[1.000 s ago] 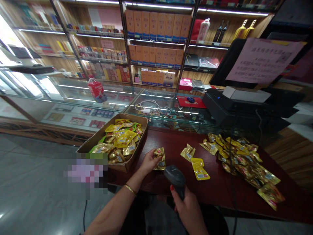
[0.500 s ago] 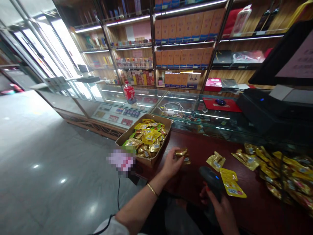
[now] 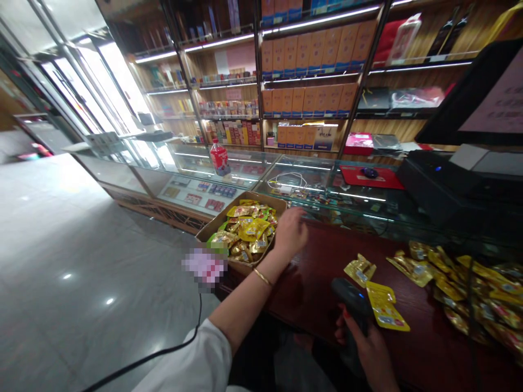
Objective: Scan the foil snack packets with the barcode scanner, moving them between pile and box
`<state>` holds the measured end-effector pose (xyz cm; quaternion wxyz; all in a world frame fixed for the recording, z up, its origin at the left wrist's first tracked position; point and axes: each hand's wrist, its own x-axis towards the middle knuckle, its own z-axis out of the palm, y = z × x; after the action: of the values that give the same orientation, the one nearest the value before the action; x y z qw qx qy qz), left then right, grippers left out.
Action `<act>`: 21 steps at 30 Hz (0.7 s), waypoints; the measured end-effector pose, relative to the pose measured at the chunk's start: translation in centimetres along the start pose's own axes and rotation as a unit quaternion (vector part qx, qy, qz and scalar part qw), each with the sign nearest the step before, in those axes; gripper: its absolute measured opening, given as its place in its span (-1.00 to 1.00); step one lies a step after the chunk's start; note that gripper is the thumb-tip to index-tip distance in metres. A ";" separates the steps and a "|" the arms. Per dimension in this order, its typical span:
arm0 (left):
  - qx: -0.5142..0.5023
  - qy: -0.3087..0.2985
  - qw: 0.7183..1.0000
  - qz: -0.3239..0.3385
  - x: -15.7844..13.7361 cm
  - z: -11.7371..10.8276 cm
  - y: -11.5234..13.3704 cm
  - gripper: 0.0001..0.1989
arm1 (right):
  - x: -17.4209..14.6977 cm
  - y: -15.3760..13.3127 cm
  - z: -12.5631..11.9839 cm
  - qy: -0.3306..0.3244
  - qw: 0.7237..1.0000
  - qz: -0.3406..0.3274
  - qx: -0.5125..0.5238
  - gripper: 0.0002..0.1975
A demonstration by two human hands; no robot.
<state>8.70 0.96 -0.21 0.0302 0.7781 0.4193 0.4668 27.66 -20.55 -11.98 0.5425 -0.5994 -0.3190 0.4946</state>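
My left hand (image 3: 291, 233) is raised at the right edge of a cardboard box (image 3: 209, 228), its fingers curled inward. Whatever they hold, if anything, is hidden behind the hand. Gold and yellow snack packets (image 3: 251, 228) fill the box. At the lower right, my right hand (image 3: 370, 345) grips a black handheld barcode scanner (image 3: 352, 299) with a small blue light on it. Just beyond the scanner lie a gold packet (image 3: 360, 270) and a flat yellow packet (image 3: 386, 306) on the dark red counter (image 3: 316, 256).
Many gold packets (image 3: 486, 296) are heaped on the right. A black monitor (image 3: 478, 98) stands above them. Behind the counter are a glass display case (image 3: 245, 166), a red-labelled bottle (image 3: 219, 158), a mouse (image 3: 370, 172) on a red mat, and shelves of boxes. A black cable (image 3: 143, 359) crosses my left sleeve.
My left hand has moved up and away from me to the box's edge. The gold packet that was in its fingers is out of sight. My right hand and the scanner have barely moved.
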 end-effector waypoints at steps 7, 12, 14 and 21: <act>-0.011 -0.444 0.885 0.141 -4.7 12.8 4.7 -0.48 | -0.3 0.3 -0.8 0.034 0.999 0.001 0.040 -0.39; 0.018 -0.433 0.889 0.147 -6.1 13.4 4.1 -0.48 | -0.4 0.0 -0.7 0.026 0.997 0.020 0.072 -0.40; 0.024 -0.414 0.902 0.124 -6.2 13.1 4.1 -0.55 | -0.4 -0.1 -0.6 0.022 0.996 0.028 0.086 -0.39; -0.050 -0.431 0.889 0.145 -4.9 15.0 5.4 -0.46 | -0.1 0.1 -0.4 0.042 0.994 0.033 0.093 -0.35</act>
<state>22.30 -0.70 -9.64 0.1790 0.9524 0.2235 0.1050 27.95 -20.80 -12.07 0.5924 -0.5765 -0.2285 0.5142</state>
